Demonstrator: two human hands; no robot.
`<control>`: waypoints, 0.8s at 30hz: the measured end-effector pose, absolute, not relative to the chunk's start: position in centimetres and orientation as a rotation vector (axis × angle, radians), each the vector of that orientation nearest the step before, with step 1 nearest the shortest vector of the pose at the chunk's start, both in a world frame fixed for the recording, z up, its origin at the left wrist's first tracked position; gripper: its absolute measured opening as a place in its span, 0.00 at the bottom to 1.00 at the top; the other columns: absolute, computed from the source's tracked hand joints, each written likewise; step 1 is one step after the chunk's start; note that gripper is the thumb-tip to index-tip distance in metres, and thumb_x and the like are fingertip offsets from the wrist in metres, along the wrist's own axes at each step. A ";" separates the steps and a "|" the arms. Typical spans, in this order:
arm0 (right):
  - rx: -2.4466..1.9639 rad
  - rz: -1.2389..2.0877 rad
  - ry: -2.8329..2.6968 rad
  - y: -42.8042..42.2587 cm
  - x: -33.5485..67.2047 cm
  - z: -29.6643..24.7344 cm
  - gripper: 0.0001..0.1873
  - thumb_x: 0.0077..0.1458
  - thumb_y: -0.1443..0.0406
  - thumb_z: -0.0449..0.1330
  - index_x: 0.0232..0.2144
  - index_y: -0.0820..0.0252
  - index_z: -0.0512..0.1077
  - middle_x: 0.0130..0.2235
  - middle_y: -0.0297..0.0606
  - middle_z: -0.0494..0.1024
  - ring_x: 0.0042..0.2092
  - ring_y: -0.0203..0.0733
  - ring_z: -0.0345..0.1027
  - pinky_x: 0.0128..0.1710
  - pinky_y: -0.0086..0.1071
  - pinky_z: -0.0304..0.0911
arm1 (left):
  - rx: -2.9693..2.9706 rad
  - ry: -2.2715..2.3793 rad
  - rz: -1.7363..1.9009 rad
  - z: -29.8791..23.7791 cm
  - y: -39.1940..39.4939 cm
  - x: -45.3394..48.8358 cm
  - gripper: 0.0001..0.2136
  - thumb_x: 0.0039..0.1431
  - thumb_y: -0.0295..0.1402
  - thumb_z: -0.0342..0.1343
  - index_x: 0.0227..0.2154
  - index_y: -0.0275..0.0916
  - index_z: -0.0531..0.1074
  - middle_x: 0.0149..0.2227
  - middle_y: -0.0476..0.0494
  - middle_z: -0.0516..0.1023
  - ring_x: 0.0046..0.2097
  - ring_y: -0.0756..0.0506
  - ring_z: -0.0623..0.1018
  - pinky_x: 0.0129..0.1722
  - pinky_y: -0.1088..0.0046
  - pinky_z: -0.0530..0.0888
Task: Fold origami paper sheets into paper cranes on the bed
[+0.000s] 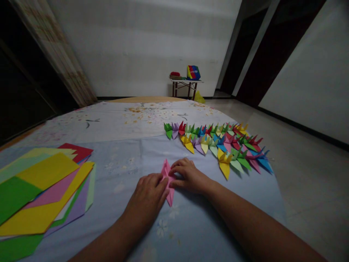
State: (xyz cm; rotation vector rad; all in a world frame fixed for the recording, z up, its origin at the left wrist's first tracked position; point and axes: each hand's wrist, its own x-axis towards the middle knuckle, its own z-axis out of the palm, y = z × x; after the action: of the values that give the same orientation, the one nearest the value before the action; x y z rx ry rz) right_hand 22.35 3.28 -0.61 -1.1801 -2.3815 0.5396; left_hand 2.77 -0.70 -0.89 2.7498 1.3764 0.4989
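Observation:
A pink folded paper (170, 194), a narrow diamond with pointed ends, lies on the blue cloth in front of me. From the left, my left hand (149, 191) presses its thumb and curled fingers against the paper's edge. Across from it, my right hand (188, 175) pinches the paper's right side between thumb and fingers. Both hands cover part of the middle, so the folds there are hidden. To the right stand several rows of folded paper cranes (224, 163) in many colours.
Loose coloured paper sheets (58, 191) lie overlapping at the left. A flowered tablecloth (120, 125) covers the round table. Beyond it, a small folding table (185, 81) against the wall bears a colourful box (193, 72) and a red item (175, 74).

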 end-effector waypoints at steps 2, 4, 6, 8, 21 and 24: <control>-1.183 0.546 -2.383 3.3 22.3 -0.5 0.13 0.50 0.56 0.60 0.37 0.55 0.73 0.42 0.39 0.71 0.46 0.43 0.58 0.45 0.38 0.51 | 2.744 1.385 0.501 -0.8 -0.8 2.9 0.13 0.59 0.33 0.48 0.46 0.41 0.68 0.44 0.40 0.72 0.46 0.42 0.69 0.47 0.57 0.65; -1.188 0.547 -2.382 3.3 22.3 -0.5 0.12 0.52 0.58 0.59 0.38 0.54 0.74 0.41 0.39 0.70 0.45 0.43 0.58 0.46 0.38 0.51 | 2.748 1.393 0.497 -0.7 -0.8 3.0 0.14 0.59 0.33 0.48 0.47 0.42 0.68 0.43 0.41 0.72 0.45 0.42 0.70 0.46 0.58 0.65; -1.202 0.539 -2.379 3.3 22.2 -0.5 0.11 0.53 0.60 0.57 0.39 0.54 0.73 0.41 0.39 0.70 0.45 0.43 0.58 0.46 0.38 0.51 | 2.763 1.398 0.480 -0.7 -0.9 3.1 0.15 0.59 0.32 0.48 0.48 0.42 0.67 0.43 0.41 0.72 0.44 0.42 0.70 0.46 0.58 0.65; -1.216 0.525 -2.387 3.5 22.0 -0.6 0.12 0.54 0.63 0.56 0.42 0.53 0.72 0.41 0.40 0.69 0.45 0.43 0.58 0.46 0.38 0.52 | 2.776 1.406 0.459 -0.6 -0.9 3.2 0.15 0.58 0.32 0.48 0.49 0.43 0.67 0.42 0.41 0.72 0.44 0.42 0.70 0.45 0.58 0.66; -1.216 0.471 -2.396 5.3 20.8 -1.0 0.14 0.50 0.71 0.55 0.40 0.57 0.73 0.37 0.39 0.69 0.41 0.40 0.59 0.43 0.33 0.55 | 2.771 1.392 0.389 -0.1 -1.1 3.5 0.13 0.58 0.31 0.49 0.46 0.43 0.69 0.41 0.40 0.72 0.43 0.40 0.69 0.45 0.57 0.63; -1.206 0.537 -2.314 5.7 20.6 -0.8 0.12 0.51 0.71 0.54 0.37 0.59 0.73 0.34 0.38 0.70 0.39 0.38 0.60 0.42 0.32 0.55 | 2.764 1.401 0.357 0.0 -1.1 3.5 0.14 0.58 0.30 0.49 0.47 0.42 0.68 0.43 0.39 0.72 0.44 0.40 0.69 0.46 0.55 0.62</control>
State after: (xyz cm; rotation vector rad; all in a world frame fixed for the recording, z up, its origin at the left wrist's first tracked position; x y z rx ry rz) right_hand 20.63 5.66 -0.76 -1.2063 -2.3138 0.5375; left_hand 3.48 -1.12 0.00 2.7639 1.4012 0.3573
